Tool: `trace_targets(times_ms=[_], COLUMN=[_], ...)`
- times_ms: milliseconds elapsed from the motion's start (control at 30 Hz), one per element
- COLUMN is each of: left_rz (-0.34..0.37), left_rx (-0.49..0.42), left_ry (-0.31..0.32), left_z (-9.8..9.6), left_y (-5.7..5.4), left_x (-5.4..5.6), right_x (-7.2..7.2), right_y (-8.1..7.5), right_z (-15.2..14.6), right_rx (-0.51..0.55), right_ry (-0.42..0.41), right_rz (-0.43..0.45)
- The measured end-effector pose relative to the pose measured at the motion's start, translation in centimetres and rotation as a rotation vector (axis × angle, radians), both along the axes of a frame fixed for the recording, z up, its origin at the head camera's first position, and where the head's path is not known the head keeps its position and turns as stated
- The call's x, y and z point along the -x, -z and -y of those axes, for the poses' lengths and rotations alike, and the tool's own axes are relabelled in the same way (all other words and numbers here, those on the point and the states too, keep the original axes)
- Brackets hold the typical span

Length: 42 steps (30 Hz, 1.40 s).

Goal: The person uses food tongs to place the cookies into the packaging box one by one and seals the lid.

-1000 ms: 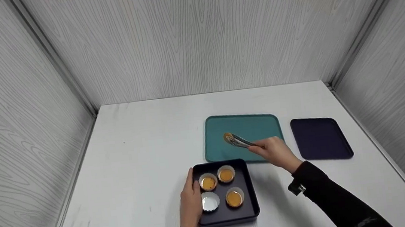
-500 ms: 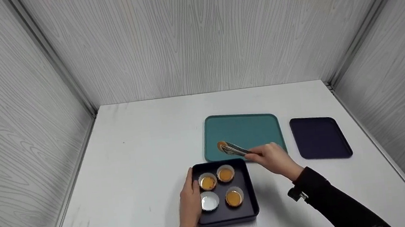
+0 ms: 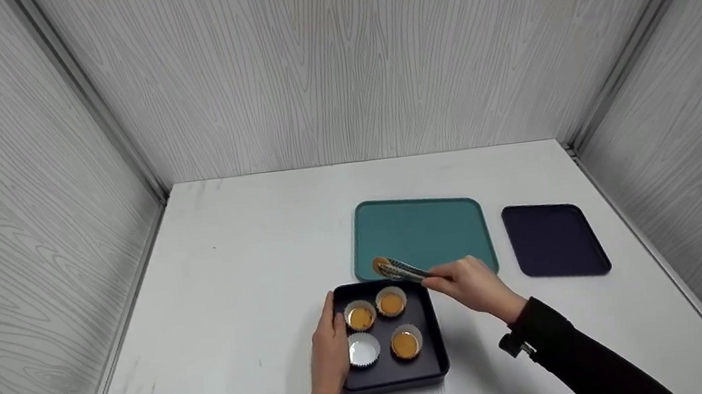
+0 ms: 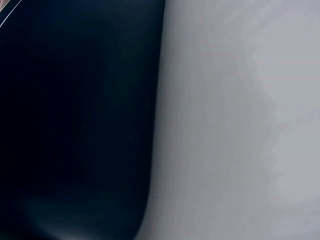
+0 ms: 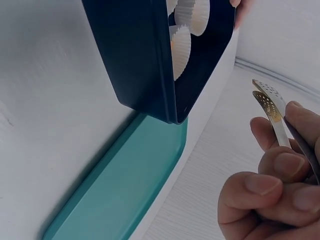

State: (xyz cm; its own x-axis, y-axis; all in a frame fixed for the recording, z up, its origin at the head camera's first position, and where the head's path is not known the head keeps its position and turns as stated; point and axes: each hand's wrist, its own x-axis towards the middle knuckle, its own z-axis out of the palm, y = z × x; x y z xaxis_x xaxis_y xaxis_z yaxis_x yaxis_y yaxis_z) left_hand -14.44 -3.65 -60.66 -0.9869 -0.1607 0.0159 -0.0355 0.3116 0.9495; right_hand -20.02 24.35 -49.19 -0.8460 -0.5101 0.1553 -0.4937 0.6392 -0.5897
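My left hand (image 3: 330,350) grips the left wall of a deep dark box (image 3: 425,372), its thumb over the rim. White paper baking cups stand inside the box; three of them, such as the near right paper cup (image 3: 407,342), hold yellow-orange pieces. One paper cup (image 3: 364,349) at the near left shows a bare white inside. My right hand (image 3: 472,283) pinches perforated metal tongs (image 5: 272,107) just above the box's far edge. At the tongs' tips in the head view is a round brown piece (image 3: 380,265); its exact kind is too small to tell.
A teal tray (image 3: 422,222) lies behind the box, partly under the right hand and tongs. Further right is a shallow dark tray (image 3: 554,241). Grey wood-patterned walls (image 3: 337,61) enclose the white table (image 3: 223,289) at the back and sides.
My right hand has brought the tongs and the brown piece nearer and slightly left, from over the teal tray to the box's far edge. The left hand and the box have stayed put.
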Motion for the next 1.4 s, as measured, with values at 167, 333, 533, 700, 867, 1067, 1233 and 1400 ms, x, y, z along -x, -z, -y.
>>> trace_targets(times_ms=[167,333,533,700,867,1067,1233,1400], left_rz=[0.004,0.012,0.011,0.014,0.014,0.019,0.02,0.027], left_rx=[0.003,0.007,0.011,0.012,0.009,0.01,0.011,0.011], left_ry=[-0.001,-0.005,-0.007,0.0,0.01,0.012,0.01,0.005], left_z=[0.0,-0.1,-0.1,-0.1,-0.2,-0.3,-0.4,-0.5], left_y=[0.0,0.0,0.0,-0.1,-0.2,0.0,0.1,0.1], left_x=[0.0,0.1,0.1,0.0,0.0,0.2,0.1,0.2], right_x=[-0.6,-1.3,-1.8,-2.2,-2.7,-3.0,-3.2,-3.2], right_y=[0.1,0.3,0.9,1.2,1.4,1.6,1.8,1.9], right_z=[0.4,0.9,1.7,2.3,2.8,3.3,3.7,4.0], right_rx=[-0.015,-0.027,-0.065,-0.101,-0.132,-0.163,-0.185,-0.212], right_ry=[-0.024,-0.072,-0.116,-0.139,-0.177,-0.237,-0.26,-0.268], right_rz=[0.024,0.057,0.044,0.068,0.084,0.088,0.09,0.099])
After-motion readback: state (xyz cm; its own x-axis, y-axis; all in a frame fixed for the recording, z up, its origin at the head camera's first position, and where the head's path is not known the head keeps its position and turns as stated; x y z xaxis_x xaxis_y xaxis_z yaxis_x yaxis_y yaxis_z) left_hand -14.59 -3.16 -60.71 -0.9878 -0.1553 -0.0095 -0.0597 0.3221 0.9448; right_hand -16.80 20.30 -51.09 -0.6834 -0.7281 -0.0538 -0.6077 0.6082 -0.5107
